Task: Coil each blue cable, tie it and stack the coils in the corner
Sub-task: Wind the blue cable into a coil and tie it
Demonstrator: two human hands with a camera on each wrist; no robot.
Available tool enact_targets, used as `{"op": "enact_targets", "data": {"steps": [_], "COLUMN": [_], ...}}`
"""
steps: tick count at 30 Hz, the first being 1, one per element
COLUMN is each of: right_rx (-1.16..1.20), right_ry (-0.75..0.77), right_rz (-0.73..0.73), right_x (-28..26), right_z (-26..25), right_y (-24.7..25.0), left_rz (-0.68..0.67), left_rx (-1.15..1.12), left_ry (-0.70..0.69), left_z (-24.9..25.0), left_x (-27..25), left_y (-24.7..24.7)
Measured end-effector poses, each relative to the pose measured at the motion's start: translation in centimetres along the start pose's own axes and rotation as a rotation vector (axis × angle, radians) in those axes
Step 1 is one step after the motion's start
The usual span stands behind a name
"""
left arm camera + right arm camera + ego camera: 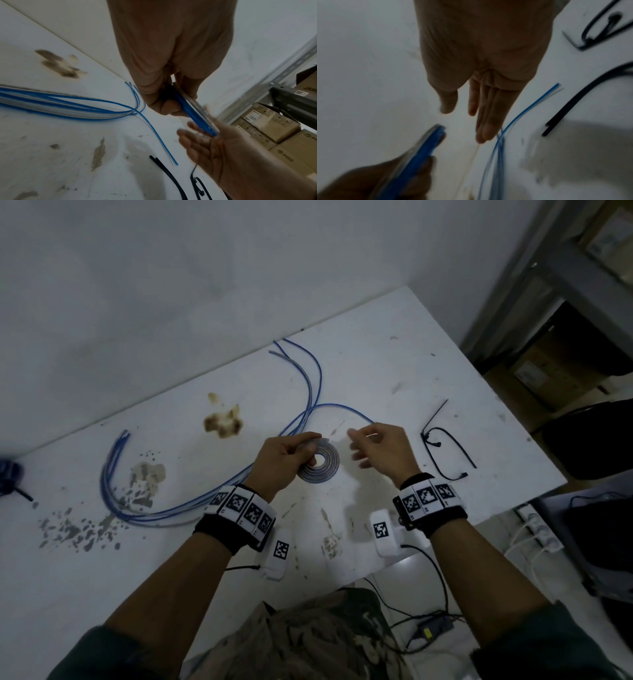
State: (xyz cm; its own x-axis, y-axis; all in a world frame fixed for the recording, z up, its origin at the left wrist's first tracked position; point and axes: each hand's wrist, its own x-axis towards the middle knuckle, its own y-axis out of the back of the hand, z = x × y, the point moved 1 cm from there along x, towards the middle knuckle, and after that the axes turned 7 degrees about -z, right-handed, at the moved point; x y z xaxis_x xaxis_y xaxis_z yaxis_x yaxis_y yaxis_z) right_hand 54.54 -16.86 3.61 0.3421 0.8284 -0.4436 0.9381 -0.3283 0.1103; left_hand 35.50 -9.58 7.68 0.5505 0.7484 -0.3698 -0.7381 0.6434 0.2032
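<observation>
We find the white tabletop (394, 364) carrying a loose bundle of blue cables (113, 474) swept from the far middle round to the near left, and black cable ties (442, 446) lying to the right. A finished dark-blue bundle (8, 474) sits at the far-left edge, presumably the stacking corner.

The left hand (281, 460) pinches a flat spiral coil (318, 463) held above the tabletop, thumb on top and fingers (310, 462) curled beneath. The right hand (380, 446) is beside it, fingers relaxed and spread, holding nothing that we can confirm; a loose cable end passes just behind it.

In our judgement the coil is wound and the tie comes next. To do this well, we keep the pinch firm across all turns so the spiral does not spring open, fetch one tie with the free hand, and thread it through the centre hole and round the turns before cinching.

The head view alone shows the coil's spiral face and the bundle at the left. The left wrist view shows the coil edge-on (193, 115), blue on one side, and cardboard boxes (267, 121) on shelving. The right wrist view, blurred, shows the straight fingers (486, 121) plainly.
</observation>
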Motion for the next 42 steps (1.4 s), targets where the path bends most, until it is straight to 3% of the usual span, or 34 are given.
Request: {"op": "enact_targets", "data": {"steps": [2, 5, 13, 18, 23, 26, 28, 36, 42], "right_rx": [-0.492, -0.876, -0.967, -0.882, -0.529, -0.184, -0.121, 0.048, 0.203], "right_ry": [0.0, -0.062, -0.033, 0.0, 0.232, 0.087, -0.045, -0.313, -0.417], "right_rz": [0.153, 0.098, 0.132, 0.126, 0.141, -0.133, -0.281, -0.26, -0.269], "right_x": [1.4, 2.0, 2.5, 1.8, -0.8, -2.7, -3.8, -4.9, -5.5], "right_z": [2.4, 5.6, 7.0, 6.0, 0.8, -2.9, -4.2, -5.8, -5.1], "right_y": [1.9, 3.0, 3.1, 2.7, 0.0, -3.3, -5.2, -9.2, -10.4], "left_rz": [0.021, 0.045, 0.086, 0.129, 0.197, 0.252, 0.287, 0.386, 0.39], "left_rx": [0.018, 0.042, 0.078, 0.132, 0.174, 0.202, 0.22, 0.336, 0.409], "left_ry": [-0.006, -0.014, -0.053, -0.087, -0.104, -0.12, -0.132, -0.14, -0.158], "left_z": [-0.4, -0.8, -2.0, -2.7, -2.8, -2.7, -2.6, -3.4, -3.8], "left_x": [0.4, 0.8, 0.7, 0.3, -0.3, -0.7, -0.9, -2.3, -3.0], "left_y": [0.5, 0.9, 1.5, 2.1, 3.0, 3.8, 4.3, 5.2, 5.5]}}
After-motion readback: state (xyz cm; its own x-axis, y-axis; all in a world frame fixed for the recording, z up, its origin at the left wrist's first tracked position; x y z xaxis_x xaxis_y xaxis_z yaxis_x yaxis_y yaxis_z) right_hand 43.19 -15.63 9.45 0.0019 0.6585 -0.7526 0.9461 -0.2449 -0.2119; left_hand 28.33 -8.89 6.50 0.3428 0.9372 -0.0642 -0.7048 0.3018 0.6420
